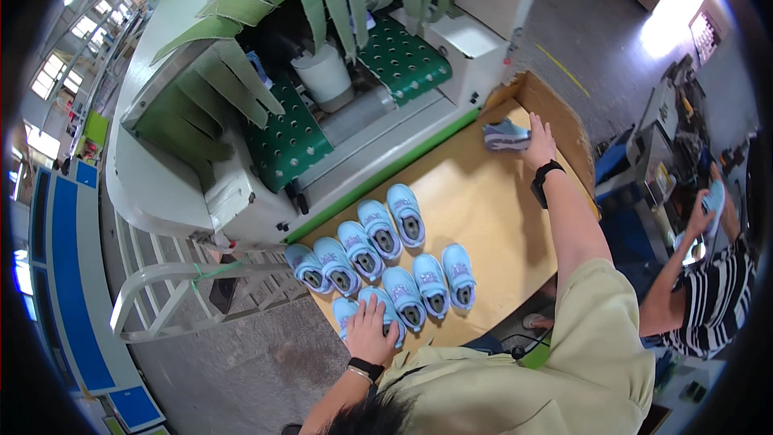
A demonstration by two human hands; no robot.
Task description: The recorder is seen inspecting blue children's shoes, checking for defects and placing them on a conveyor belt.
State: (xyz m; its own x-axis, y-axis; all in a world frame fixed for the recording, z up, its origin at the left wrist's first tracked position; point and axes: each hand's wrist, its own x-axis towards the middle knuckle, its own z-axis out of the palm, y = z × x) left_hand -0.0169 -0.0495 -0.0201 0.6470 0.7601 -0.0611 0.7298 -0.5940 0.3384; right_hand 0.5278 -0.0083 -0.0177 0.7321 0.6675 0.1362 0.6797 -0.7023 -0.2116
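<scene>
Several light-blue children's shoes point(405, 298) stand in two slanting rows on the brown tabletop point(491, 234). My left hand point(370, 333) rests over two shoes at the near left end of the front row, its fingers spread across them and partly covering them. Farther off to the right, my right hand point(539, 143) is beside a single grey-blue shoe point(506, 135), seen from its side. The fingers of that hand stretch out past the shoe's end. Whether its thumb touches the shoe is hard to see.
A white machine point(173, 193) with green strip curtains point(193, 97) and a perforated green conveyor point(403, 60) borders the table's far side. Brown cardboard point(564, 121) lines the right corner. At right, another person point(700, 290) handles a light-blue item. A metal ladder-like frame point(161, 290) stands left.
</scene>
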